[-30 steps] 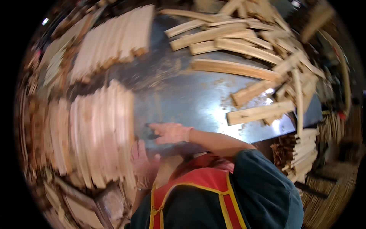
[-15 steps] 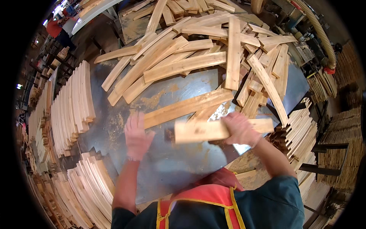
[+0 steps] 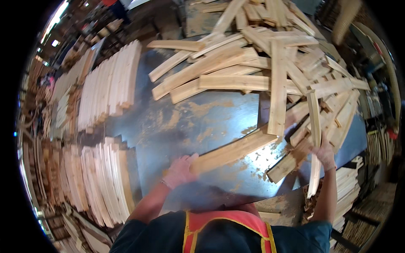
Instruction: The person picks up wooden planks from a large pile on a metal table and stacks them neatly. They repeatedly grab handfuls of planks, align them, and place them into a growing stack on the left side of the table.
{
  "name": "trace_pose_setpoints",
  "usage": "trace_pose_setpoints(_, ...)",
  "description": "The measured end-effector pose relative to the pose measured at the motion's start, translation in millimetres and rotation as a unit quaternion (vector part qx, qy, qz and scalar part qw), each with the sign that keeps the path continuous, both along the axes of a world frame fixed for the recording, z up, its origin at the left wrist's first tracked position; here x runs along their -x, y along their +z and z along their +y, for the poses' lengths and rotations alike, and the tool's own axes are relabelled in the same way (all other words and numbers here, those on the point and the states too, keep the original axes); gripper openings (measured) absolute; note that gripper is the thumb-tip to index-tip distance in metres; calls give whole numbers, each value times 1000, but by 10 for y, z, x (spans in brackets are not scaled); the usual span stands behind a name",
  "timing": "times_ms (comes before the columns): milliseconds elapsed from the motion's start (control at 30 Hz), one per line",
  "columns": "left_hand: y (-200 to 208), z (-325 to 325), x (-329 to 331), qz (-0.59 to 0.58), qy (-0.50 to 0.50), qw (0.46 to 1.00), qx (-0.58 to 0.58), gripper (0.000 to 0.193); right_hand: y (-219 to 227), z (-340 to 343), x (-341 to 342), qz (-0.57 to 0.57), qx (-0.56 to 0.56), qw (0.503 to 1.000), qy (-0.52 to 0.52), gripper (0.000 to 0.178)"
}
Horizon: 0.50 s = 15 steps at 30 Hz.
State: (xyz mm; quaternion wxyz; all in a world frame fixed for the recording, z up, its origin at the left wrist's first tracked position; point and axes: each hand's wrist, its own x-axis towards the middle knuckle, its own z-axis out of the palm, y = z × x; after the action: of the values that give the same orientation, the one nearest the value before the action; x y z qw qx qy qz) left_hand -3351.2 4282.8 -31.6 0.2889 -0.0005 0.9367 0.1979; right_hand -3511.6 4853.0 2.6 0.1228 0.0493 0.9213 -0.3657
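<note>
My left hand (image 3: 180, 170) is closed around the near left end of a gently curved wooden board (image 3: 234, 152), which lies slanting across the metal tabletop (image 3: 168, 143). The board's far end reaches under an upright-lying plank (image 3: 277, 92). At the table's right side, my right hand (image 3: 325, 154) grips a narrow wooden board (image 3: 314, 168) seen on edge and pointing toward me. Its fingers are partly hidden behind the wood. Just left of that hand rests a darker short board (image 3: 289, 162).
A loose heap of curved boards (image 3: 236, 63) covers the table's far side. Neat board stacks (image 3: 109, 80) stand at the left, with another stack (image 3: 112, 177) nearer me. More stacked boards (image 3: 348, 185) are at the right, below a ribbed hose (image 3: 346, 21). Sawdust lies on the metal.
My right hand has swung right with its board, turning it from crosswise to lengthwise. My left hand has moved from beside the slanting board onto its end. The whole view has turned.
</note>
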Motion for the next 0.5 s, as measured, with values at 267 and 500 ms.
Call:
trace_pose_setpoints(267, 90, -632, -1818, -83, 423, 737, -520, 67, -164, -2674, -502, -200, 431, 879, 41, 59)
trace_pose_setpoints(500, -32, -1151, -3037, 29, 579, 652, -489, 66, -933, -5493, -1785, -245, 225, 937, 108, 60)
